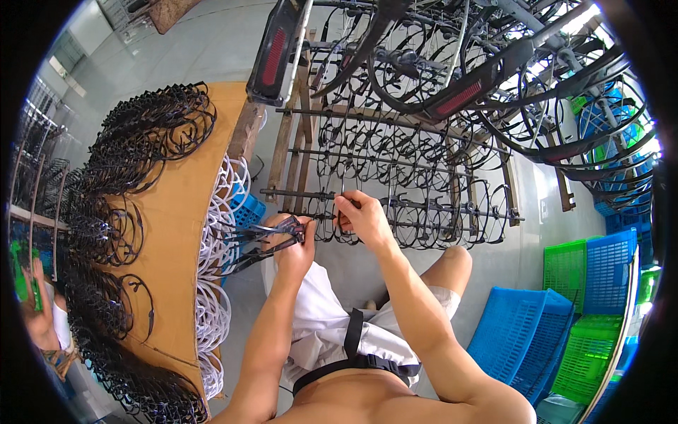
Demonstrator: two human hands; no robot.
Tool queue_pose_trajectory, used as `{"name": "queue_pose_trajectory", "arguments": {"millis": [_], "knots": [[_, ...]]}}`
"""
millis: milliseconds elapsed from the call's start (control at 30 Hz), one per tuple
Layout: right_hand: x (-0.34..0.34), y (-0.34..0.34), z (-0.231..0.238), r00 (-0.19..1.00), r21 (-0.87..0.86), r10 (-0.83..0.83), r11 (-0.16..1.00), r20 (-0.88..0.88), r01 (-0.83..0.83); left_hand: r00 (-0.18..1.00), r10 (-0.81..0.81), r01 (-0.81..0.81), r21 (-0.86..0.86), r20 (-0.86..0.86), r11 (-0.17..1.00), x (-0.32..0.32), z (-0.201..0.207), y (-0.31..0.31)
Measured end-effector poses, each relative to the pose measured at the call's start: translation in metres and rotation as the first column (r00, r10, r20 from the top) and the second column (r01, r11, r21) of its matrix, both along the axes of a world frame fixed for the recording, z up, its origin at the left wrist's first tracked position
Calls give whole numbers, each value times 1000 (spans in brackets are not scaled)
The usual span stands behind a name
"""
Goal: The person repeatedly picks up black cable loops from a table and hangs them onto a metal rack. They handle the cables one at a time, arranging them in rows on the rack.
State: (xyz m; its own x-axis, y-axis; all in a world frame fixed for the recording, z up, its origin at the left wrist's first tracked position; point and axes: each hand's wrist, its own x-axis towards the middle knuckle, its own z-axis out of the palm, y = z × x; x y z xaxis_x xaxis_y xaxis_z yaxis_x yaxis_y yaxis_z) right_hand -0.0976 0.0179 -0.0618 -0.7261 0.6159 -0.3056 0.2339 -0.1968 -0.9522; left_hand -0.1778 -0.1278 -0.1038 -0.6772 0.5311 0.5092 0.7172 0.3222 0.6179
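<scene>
While gripping a bundle of black eyeglass frames (265,237) at centre frame, left hand (293,247) clenched, wrist bent inward. Right hand (364,215) just right of centre, fingers pinched on one black frame at a rod of the wooden drying rack (395,166). Best fed one at a time, seated square on the rod, bundle held clear. Left of frame: brown table (180,212) heaped with frames. Lower right: blue and green crates (565,311).

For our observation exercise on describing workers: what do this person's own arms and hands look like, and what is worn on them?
Both forearms are bare, with no sleeves reaching them. The left hand and right hand wear no gloves; no watch, ring or band shows on either wrist or finger.
</scene>
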Motion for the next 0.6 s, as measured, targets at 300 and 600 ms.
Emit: {"name": "queue_pose_trajectory", "arguments": {"millis": [300, 600], "knots": [[2, 2, 10, 999, 115, -15, 993, 38, 11, 999, 44, -45, 35, 26, 998, 7, -1, -6], [3, 1, 11, 998, 157, -23, 987, 50, 15, 997, 60, -62, 45, 41, 997, 10, -6, -3]]}}
